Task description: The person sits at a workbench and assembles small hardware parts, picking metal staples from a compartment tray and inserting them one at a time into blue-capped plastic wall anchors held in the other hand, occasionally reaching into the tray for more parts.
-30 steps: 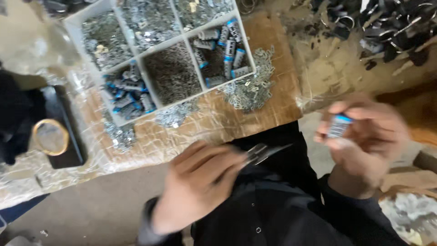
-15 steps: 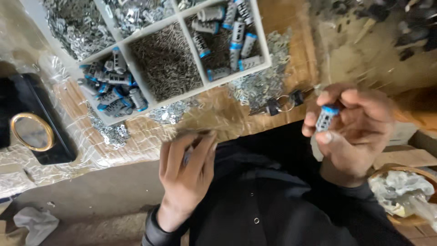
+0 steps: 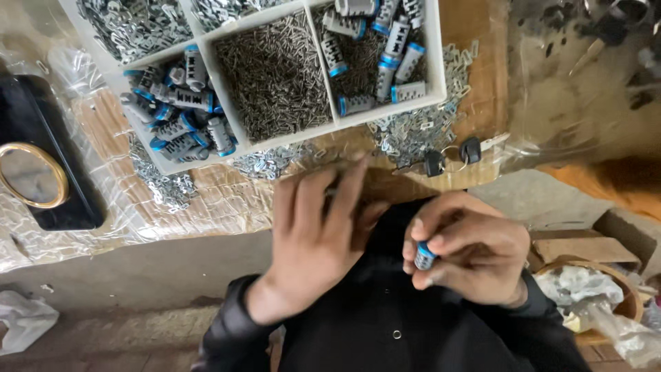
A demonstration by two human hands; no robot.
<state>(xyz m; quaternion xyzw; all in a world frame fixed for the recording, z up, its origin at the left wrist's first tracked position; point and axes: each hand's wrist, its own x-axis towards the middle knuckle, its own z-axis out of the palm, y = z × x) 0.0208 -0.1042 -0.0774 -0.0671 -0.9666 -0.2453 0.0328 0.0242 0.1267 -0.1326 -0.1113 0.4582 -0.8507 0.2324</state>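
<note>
Head view, looking straight down over lap and bench edge.

Right hand (image 3: 468, 251), lower right of centre: fingers curled in tight, pinching a small metal cylinder with a blue end (image 3: 425, 256) between thumb and fingertips. Only the blue cap and a short stretch of grey body visible; rest buried in the grip. Held over black clothing, well clear of the tray.

Left hand (image 3: 313, 238), centre of frame: fingers extended and close together, pointing toward the top of the frame, tips just at the bench edge. Motion-blurred. Palm turned away; cannot tell whether anything held inside it.

White divided tray (image 3: 320, 131), top of frame, on a wooden board wrapped in clear plastic film. Middle compartment: heap of small dark pins (image 3: 275, 76). Compartment to its left, in the upper left quarter: pile of blue-ended cylinders (image 3: 179, 114), same kind as the one in the right hand. Compartment at upper right: more of the same cylinders (image 3: 382, 52), lying over pins. Topmost compartments, cut by frame edge: flat silvery stamped pieces.

Loose silvery pieces (image 3: 413, 134) scattered on the board just below the tray's right end; smaller drifts at its lower left. Two black-headed keys on a ring (image 3: 451, 155) beside that scatter, right of centre.

Far left: black slab with a gold ring (image 3: 31, 176) lying on it. Lower right corner: cardboard and crumpled plastic.
</note>
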